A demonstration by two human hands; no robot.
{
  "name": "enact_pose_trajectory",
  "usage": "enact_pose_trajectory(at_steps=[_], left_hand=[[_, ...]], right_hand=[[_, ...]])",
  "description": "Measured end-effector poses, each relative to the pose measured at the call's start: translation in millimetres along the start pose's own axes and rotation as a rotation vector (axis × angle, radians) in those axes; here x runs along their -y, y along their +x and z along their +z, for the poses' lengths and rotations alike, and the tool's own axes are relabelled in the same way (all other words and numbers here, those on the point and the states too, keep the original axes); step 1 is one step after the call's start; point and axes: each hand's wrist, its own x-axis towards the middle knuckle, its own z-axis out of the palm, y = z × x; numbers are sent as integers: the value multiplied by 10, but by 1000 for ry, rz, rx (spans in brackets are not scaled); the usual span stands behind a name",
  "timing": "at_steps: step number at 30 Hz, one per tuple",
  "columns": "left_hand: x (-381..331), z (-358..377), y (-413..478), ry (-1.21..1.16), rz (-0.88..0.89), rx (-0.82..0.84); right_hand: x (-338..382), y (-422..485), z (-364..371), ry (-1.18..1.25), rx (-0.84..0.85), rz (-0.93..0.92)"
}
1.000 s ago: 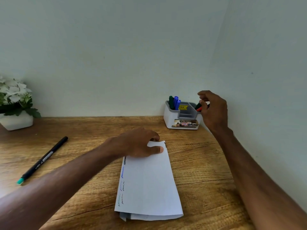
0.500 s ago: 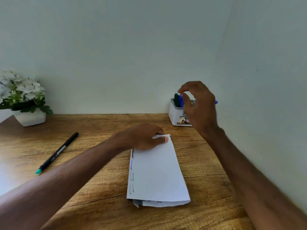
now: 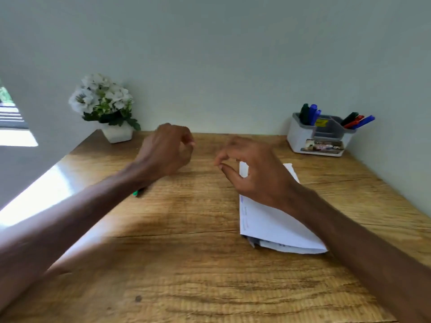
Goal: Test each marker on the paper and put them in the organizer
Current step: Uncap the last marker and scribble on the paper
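My left hand (image 3: 166, 151) hovers over the wooden desk with its fingers curled inward and its back toward me, so its palm is hidden. A black pen lies under that wrist, and only its green tip (image 3: 136, 193) shows. My right hand (image 3: 254, 176) hangs over the top end of the folded white paper (image 3: 275, 226), thumb and forefinger nearly touching, with nothing in them. The paper has faint test scribbles along its left edge. The white and grey organizer (image 3: 300, 138) stands at the back right, with green and blue markers (image 3: 310, 114) on its left side and several markers (image 3: 356, 122) leaning on its right.
A white pot of white flowers (image 3: 117, 134) stands at the back left corner of the desk (image 3: 186, 264). Walls close the back and the right side. Bright light falls across the desk's left edge.
My right hand came back from the organizer, where a blue marker now leans at the right. My left hand left the paper and moved left over the black pen. The view swung left.
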Motion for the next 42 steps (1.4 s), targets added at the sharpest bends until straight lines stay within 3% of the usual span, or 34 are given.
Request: enact_pose_trajectory(at_steps=[6,14,19,27,31,35,39,42], left_hand=[[374,-243,-195,93,-212,5],[397,-225,-194,226,-199,151],[376,-163,-197,211,-194,141],[85,-77,-252,-137,-5,-23],[-191,-69,-358,-217,186,-101],[-367,-62,-453,-264,294,-166],[-446,-120,-484,-353,326,-289],[-474,-138,-510,-395,374,-360]], right_hand=[[64,-21,122,11,114,-33],[49,-66,69,-6,134,-29],[31,-72,54,-8,138,-24],[-29,-55,-27,17,45,124],[2,-39,-52,126,-38,274],[43,-24,-76,231,-101,288],[63,0,-94,405,-50,281],[81,-1,-64,394,16,245]])
